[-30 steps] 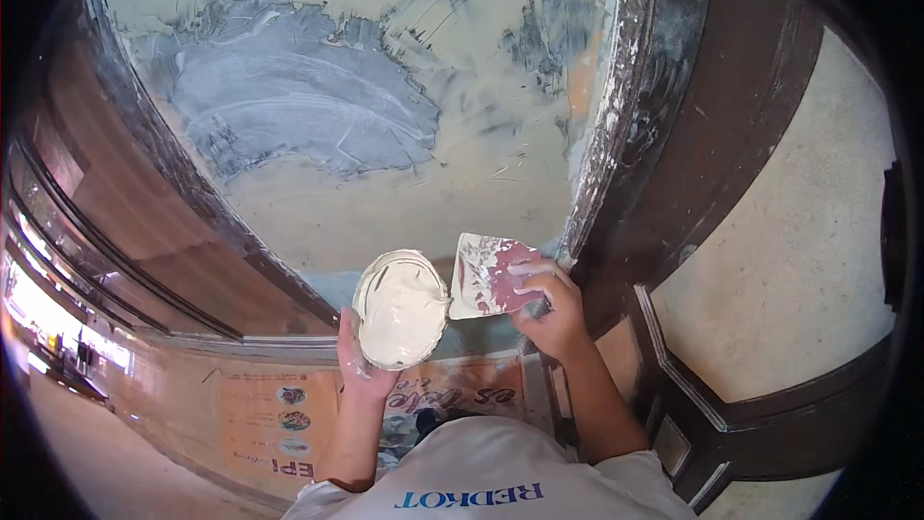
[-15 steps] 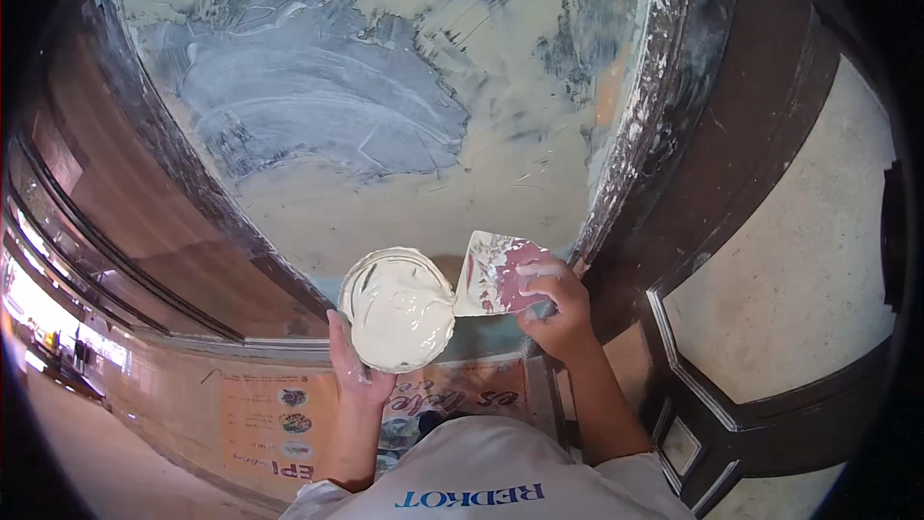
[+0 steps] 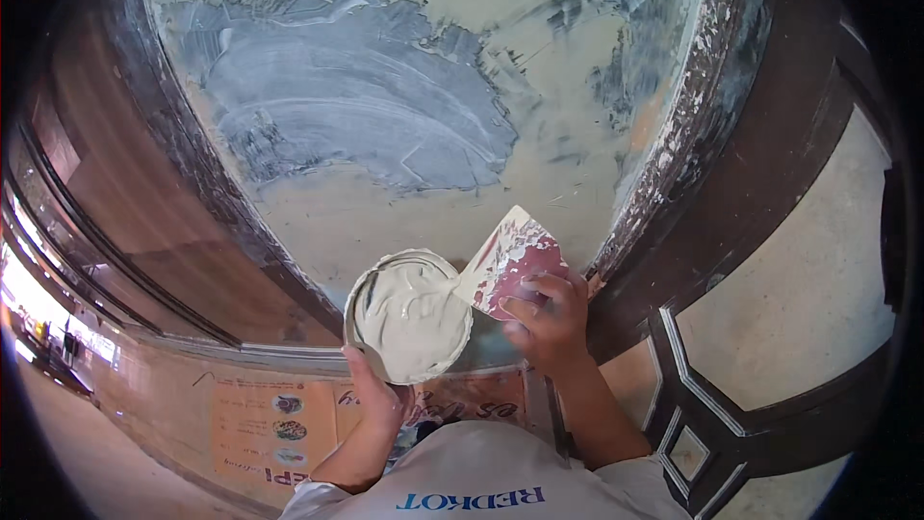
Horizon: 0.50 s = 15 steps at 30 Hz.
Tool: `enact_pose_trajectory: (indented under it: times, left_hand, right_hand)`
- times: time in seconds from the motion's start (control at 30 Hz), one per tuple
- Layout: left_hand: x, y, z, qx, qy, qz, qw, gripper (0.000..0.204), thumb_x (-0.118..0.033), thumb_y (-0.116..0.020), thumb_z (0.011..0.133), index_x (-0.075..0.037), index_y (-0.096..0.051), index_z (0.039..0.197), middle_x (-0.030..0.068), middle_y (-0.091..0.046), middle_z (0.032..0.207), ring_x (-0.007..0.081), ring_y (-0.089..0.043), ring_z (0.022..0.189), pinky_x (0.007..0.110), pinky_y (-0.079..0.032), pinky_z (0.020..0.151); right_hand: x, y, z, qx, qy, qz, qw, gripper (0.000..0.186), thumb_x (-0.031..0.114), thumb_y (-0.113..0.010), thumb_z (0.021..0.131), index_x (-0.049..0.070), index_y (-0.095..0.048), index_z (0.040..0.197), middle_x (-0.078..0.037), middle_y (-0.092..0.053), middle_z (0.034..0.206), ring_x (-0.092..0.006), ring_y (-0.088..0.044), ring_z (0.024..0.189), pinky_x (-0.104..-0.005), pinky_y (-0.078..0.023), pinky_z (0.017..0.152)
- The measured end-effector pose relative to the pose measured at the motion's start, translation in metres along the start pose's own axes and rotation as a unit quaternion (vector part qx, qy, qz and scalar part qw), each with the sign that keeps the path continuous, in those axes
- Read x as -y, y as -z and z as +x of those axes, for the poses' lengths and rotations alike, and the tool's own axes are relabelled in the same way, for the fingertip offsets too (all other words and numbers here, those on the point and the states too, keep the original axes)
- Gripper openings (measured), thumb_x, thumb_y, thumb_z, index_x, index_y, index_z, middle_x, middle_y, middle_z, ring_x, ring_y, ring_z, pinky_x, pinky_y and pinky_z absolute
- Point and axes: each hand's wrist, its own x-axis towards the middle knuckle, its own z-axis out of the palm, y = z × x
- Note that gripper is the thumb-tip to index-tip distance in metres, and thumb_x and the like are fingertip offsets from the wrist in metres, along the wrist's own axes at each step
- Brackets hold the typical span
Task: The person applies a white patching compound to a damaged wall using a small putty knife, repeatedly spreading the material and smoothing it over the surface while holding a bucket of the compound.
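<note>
My left hand (image 3: 378, 390) holds a round tub of creamy putty (image 3: 409, 323) from below and the left side, its thumb along the rim. In my right hand (image 3: 551, 320) is a flat reddish putty spreader (image 3: 525, 265), smeared with pale putty, fingers closed over its face. The spreader is tilted, and its lower left edge meets the tub's right rim. Beyond both hands stands a panel (image 3: 433, 207) coated with beige filler, with a large grey-blue patch (image 3: 356, 96) at its left middle.
Worn dark frame edges (image 3: 688, 106) border the panel on both sides. To the right is dark woodwork with pale inset panels (image 3: 789, 260). An orange printed banner (image 3: 260, 424) lies low on the left. A bright opening (image 3: 34, 299) shows at far left.
The spreader has turned, its top corner now pointing up, and still touches the tub's rim. The tub has moved slightly right and down in view. The panel has shifted right in the view.
</note>
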Motion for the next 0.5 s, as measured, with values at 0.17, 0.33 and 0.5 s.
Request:
enact_pose_trajectory:
  times: [0.17,0.33,0.5]
  left_hand:
    - [-0.007,0.007,0.004,0.050,-0.035,0.040,0.997,0.079,-0.063,-0.039,0.096,-0.008,-0.024,0.150,0.0143,-0.035,0.150,0.0309,-0.039,0.137,0.046,-0.034,0.113]
    - [-0.014,0.008,0.009,0.103,-0.045,0.132,0.985,0.092,-0.067,-0.045,0.092,0.001,-0.022,0.150,0.0197,-0.036,0.148,0.0304,-0.040,0.136,0.043,-0.032,0.113]
    - [-0.017,0.010,0.017,0.143,-0.051,0.196,0.969,0.085,-0.063,-0.040,0.096,0.002,-0.026,0.148,0.0201,-0.038,0.147,0.0300,-0.040,0.135,0.041,-0.032,0.113]
  right_hand:
    - [0.003,-0.011,0.011,-0.007,0.024,-0.018,1.000,0.036,0.012,-0.074,0.059,0.021,-0.069,0.094,-0.002,-0.055,0.107,-0.0231,-0.054,0.105,-0.0474,-0.039,0.097]
    - [0.012,-0.021,0.018,-0.010,-0.003,0.004,1.000,0.039,0.012,-0.074,0.059,0.021,-0.068,0.096,-0.002,-0.055,0.108,-0.0232,-0.055,0.106,-0.0485,-0.040,0.095]
    - [0.018,-0.023,0.025,-0.014,0.018,0.014,1.000,0.037,0.010,-0.074,0.060,0.020,-0.068,0.096,-0.004,-0.057,0.108,-0.0260,-0.058,0.102,-0.0448,-0.044,0.091]
